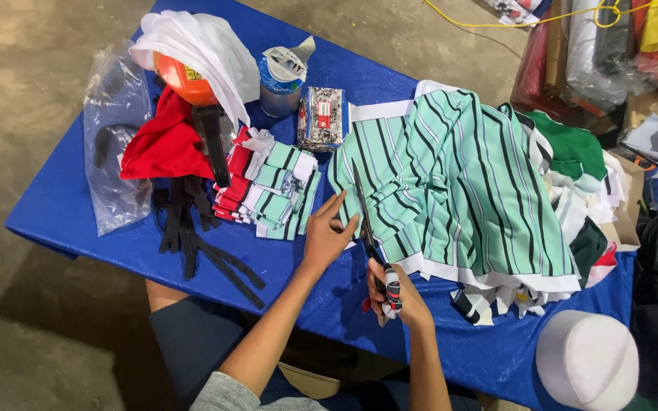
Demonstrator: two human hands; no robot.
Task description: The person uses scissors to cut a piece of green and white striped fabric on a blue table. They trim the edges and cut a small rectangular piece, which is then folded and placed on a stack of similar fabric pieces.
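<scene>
My right hand (399, 297) grips the handles of a pair of scissors (369, 228), whose blades point away from me into the near left edge of a mint-green fabric with black and white stripes (458, 183). My left hand (327, 232) lies flat with fingers spread on that same fabric edge, just left of the blades. The striped fabric is piled over the middle of a blue table (78, 213).
A stack of small cut striped and red pieces (272, 186) sits left of my left hand. Black straps (192, 236), red cloth (163, 144), an orange helmet under white cloth (192, 53), a tape roll (281, 76) and a plastic bag (116, 137) lie further left. A white cap (588, 358) is at lower right.
</scene>
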